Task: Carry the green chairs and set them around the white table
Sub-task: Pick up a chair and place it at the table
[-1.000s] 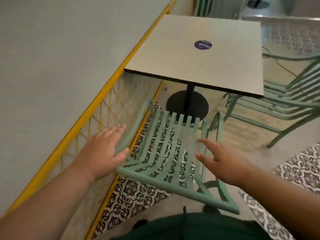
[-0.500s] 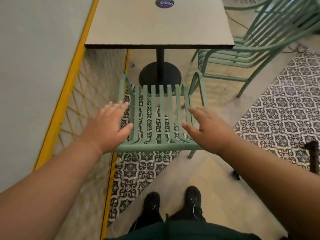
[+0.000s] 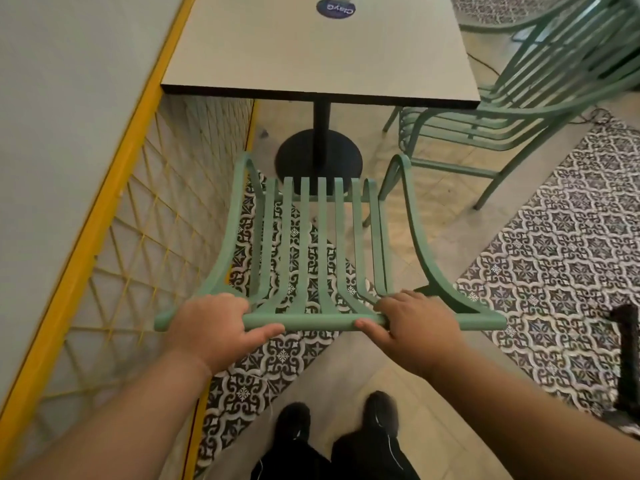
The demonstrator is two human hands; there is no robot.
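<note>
Hands — left hand (image 3: 211, 327), right hand (image 3: 412, 329) — gripping green chair (image 3: 320, 322) rail, white table (image 3: 311, 53) sticker (image 3: 336, 8) "ClayG"

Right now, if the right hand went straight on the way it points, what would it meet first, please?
Probably the slats of the green chair, just beyond the top rail that the right hand grips; the white table lies farther on, though depth is unclear.

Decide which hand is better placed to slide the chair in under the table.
Right, narrowly. Both hands grip the chair's top rail, but the right hand sits nearer the rail's middle; the left hand is closer to its end.
</note>
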